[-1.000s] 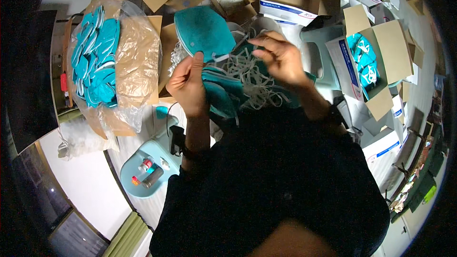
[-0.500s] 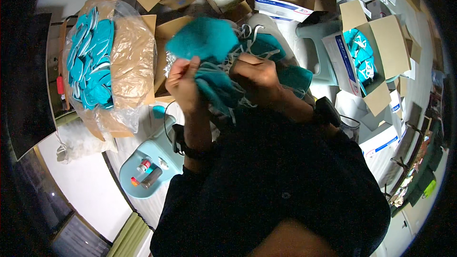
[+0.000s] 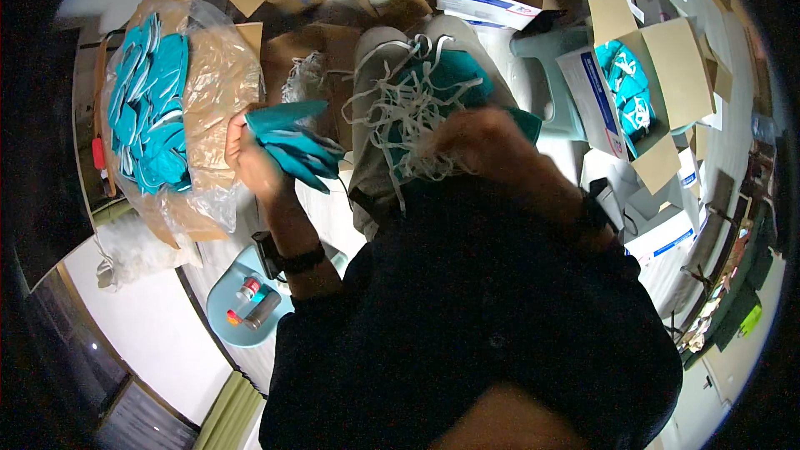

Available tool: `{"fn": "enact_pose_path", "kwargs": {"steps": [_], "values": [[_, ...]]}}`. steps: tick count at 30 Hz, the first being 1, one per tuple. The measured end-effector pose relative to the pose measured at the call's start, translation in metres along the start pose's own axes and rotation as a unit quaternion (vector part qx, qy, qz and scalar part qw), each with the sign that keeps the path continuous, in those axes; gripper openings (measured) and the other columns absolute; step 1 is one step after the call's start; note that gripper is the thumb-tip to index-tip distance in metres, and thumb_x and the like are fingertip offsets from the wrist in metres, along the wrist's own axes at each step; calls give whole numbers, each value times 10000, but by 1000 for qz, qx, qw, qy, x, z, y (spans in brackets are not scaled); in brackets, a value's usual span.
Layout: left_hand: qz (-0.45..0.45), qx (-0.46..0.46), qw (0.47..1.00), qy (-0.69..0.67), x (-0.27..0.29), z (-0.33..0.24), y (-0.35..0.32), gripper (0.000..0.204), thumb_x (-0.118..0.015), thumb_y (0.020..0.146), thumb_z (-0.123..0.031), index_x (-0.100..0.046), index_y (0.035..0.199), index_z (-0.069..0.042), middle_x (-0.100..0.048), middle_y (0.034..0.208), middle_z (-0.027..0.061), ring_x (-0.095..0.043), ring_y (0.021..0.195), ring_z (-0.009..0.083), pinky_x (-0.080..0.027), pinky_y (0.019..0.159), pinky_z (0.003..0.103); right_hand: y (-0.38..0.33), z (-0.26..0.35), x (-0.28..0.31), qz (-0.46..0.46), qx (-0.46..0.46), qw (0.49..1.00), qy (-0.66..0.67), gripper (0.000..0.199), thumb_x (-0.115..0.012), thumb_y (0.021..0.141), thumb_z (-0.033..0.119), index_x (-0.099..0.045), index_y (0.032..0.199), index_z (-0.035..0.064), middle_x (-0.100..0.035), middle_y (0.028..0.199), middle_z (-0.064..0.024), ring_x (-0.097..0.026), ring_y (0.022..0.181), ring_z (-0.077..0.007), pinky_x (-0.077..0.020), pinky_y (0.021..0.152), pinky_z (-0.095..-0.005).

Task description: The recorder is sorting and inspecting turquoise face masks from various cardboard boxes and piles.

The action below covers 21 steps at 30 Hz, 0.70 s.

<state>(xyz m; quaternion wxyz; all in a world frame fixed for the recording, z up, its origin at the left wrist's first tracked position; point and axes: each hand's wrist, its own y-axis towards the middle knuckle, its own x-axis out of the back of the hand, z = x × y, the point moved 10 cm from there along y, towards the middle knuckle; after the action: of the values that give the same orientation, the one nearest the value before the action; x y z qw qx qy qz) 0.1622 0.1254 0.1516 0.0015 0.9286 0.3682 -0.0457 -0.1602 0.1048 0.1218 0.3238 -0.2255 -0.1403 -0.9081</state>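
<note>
My left hand is closed on a small stack of teal face masks with pale edges, held out to the left of my lap. My right hand is over my lap, its fingers smeared by motion and bent down toward a tangle of white straps. Whether it grips any strap I cannot make out. Under the straps, a teal mask lies across my thighs, and part of another pokes out beyond my right hand.
A clear plastic bag with a heap of loose teal masks sits at the left. At the right stands an open carton of strapped masks. A blue stool holding bottles is at lower left. More cartons stand ahead.
My left hand has swung left and away from my lap with the stack of masks. My right hand has moved right, leaving the tangle of straps in fuller view.
</note>
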Motion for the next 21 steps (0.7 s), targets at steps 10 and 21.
{"fn": "enact_pose_path", "kwargs": {"steps": [10,21], "values": [[53,167,976,-132,-14,56,-23,321,-468,892,-311,-500,708,-50,-507,640,55,-506,604,159,-428,580,275,-104,-119,83,12,-440,891,-111,351,-679,826,352,-667,842,1,-665,765,-171,-645,673,-288,-492,638,-380],[432,-265,845,170,-192,-40,-143,174,-737,779,-170,-619,872,-85,-630,761,50,-617,621,174,-470,527,297,-35,-31,117,-217,-291,927,90,132,-622,847,84,-553,761,11,-572,623,-22,-536,472,-81,-413,425,-202]]}}
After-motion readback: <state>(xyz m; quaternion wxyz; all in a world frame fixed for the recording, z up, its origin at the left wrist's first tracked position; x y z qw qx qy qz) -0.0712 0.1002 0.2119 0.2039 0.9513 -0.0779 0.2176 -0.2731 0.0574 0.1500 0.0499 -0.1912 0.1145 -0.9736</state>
